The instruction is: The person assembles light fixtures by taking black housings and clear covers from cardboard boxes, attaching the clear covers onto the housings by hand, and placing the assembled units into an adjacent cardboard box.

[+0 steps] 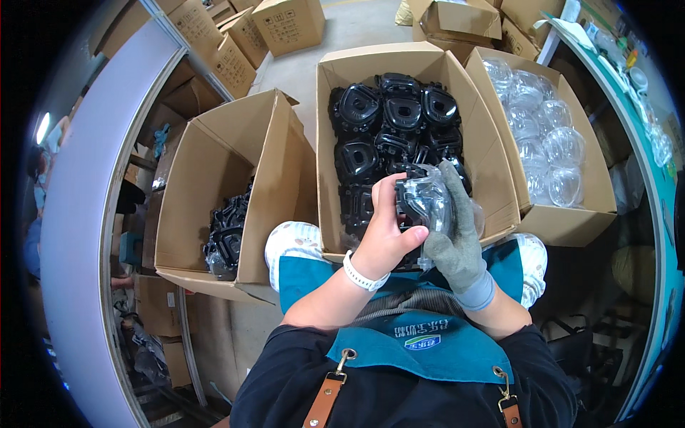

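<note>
Above the near end of the middle carton [485,143], my two hands hold a black plastic housing [405,202] with a clear plastic cover [435,203] against its right side. My bare left hand [382,235], with a white band at the wrist, grips the black side, thumb toward me. Wrapped in a grey glove, my right hand [460,246] presses on the clear side, its fingers pointing away from me. Whether the two parts are locked together cannot be made out. Below, the carton holds several black housings [403,114] in rows; my hands hide some of them.
At the left, a carton [275,178] contains a heap of black parts [230,232]. The right carton [571,225] is stacked with clear domed covers [564,146]. A pale panel [85,235] and a green-topped table [646,135] flank me. More cartons [289,25] stand at the back.
</note>
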The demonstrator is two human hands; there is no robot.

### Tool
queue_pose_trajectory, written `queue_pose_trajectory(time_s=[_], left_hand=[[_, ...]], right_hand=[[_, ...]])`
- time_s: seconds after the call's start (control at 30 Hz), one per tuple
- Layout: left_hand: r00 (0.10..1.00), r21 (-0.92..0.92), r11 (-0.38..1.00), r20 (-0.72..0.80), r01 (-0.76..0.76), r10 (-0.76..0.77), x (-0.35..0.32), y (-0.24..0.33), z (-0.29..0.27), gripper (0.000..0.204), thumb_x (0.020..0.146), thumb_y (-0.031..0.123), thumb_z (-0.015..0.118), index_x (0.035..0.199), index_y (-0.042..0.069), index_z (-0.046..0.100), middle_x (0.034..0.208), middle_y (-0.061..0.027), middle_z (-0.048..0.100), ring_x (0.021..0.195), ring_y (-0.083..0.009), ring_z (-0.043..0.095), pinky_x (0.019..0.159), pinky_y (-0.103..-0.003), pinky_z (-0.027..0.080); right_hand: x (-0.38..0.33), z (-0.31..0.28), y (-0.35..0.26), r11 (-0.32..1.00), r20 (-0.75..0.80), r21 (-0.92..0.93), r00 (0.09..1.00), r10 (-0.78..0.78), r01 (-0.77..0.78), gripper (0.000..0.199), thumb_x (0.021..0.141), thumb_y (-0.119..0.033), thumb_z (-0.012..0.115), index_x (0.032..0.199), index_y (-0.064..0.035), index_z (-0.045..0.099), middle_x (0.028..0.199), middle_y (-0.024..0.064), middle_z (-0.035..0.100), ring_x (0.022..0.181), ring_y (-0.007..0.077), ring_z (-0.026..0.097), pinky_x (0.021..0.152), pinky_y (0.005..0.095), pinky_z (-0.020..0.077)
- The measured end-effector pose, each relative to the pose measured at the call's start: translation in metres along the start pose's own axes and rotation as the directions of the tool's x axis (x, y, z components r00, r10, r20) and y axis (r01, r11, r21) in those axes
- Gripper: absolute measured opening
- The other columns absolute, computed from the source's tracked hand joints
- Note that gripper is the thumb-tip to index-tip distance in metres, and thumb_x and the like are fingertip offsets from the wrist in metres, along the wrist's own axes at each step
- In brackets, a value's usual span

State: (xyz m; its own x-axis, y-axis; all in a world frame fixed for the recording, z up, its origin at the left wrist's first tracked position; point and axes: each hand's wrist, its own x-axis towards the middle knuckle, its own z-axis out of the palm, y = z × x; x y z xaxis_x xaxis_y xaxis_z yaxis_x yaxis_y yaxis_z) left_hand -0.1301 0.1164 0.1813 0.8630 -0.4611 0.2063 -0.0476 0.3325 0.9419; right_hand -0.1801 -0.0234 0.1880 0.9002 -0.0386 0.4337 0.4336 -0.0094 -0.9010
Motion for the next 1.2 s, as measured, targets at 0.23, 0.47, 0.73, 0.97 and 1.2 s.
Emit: queue_pose_trajectory(time_s=[0.23,0.47,0.73,0.97,1.2], left_hand=[[0.999,0.125,0.992,-0.044,-0.025,0.03,-0.002,-0.013,0.009,0.089,0.072,0.05,0.07,0.132,0.004,0.024,0.122,-0.0132,0.027,0.113,-0.0253,0.04,0.096,-0.039,0.039],[0.986,0.377,0.917,-0.043,-0.132,0.159,0.005,-0.007,0.007,0.093,0.068,0.064,0.067,0.128,0.001,0.036,0.123,-0.018,0.035,0.117,-0.0315,0.039,0.102,-0.041,0.032],[0.972,0.472,0.857,0.001,-0.207,0.235,0.009,-0.01,0.008,0.083,0.082,0.069,0.041,0.124,-0.003,0.045,0.126,-0.0221,0.041,0.118,-0.038,0.042,0.101,-0.043,0.031],[0.905,0.573,0.769,-0.107,-0.282,0.411,0.0,-0.003,0.016,0.034,0.094,0.026,0.044,0.105,-0.004,0.058,0.109,-0.0202,0.053,0.1,-0.0321,0.051,0.092,-0.038,0.038],[0.865,-0.718,0.658,-0.459,-0.228,-0.202,0.021,-0.014,0.02,0.046,0.099,0.046,0.037,0.115,0.007,0.054,0.109,-0.0062,0.058,0.1,-0.0197,0.054,0.096,-0.032,0.039]], right_hand=[[0.001,0.004,0.006,0.991,0.047,0.13,0.999,0.029,-0.034,0.088,0.085,-0.043,0.065,0.147,-0.0023,0.018,0.151,0.0134,0.021,0.136,0.0254,0.028,0.111,0.0365,0.025],[0.011,0.002,0.012,0.944,-0.175,0.313,0.971,0.164,-0.103,0.057,0.099,-0.035,0.039,0.139,0.0048,0.036,0.13,0.0128,0.053,0.113,0.0192,0.054,0.096,0.0314,0.0429],[-0.013,0.003,0.032,0.451,0.057,0.849,0.897,0.439,-0.275,0.056,0.099,-0.051,0.031,0.132,-0.0093,0.047,0.126,0.0062,0.056,0.112,0.0184,0.054,0.097,0.0327,0.0428],[0.011,-0.002,0.044,0.999,-0.473,0.028,0.881,-0.021,0.039,0.078,0.084,-0.022,0.067,0.144,-0.0003,0.022,0.141,0.0161,0.034,0.125,0.0256,0.039,0.106,0.0369,0.0313],[0.024,0.028,0.014,0.904,-0.294,-0.427,0.945,-0.143,0.004,0.106,0.066,-0.032,0.081,0.145,0.0007,0.019,0.142,0.0206,0.033,0.131,0.0343,0.034,0.109,0.0464,0.0271]])
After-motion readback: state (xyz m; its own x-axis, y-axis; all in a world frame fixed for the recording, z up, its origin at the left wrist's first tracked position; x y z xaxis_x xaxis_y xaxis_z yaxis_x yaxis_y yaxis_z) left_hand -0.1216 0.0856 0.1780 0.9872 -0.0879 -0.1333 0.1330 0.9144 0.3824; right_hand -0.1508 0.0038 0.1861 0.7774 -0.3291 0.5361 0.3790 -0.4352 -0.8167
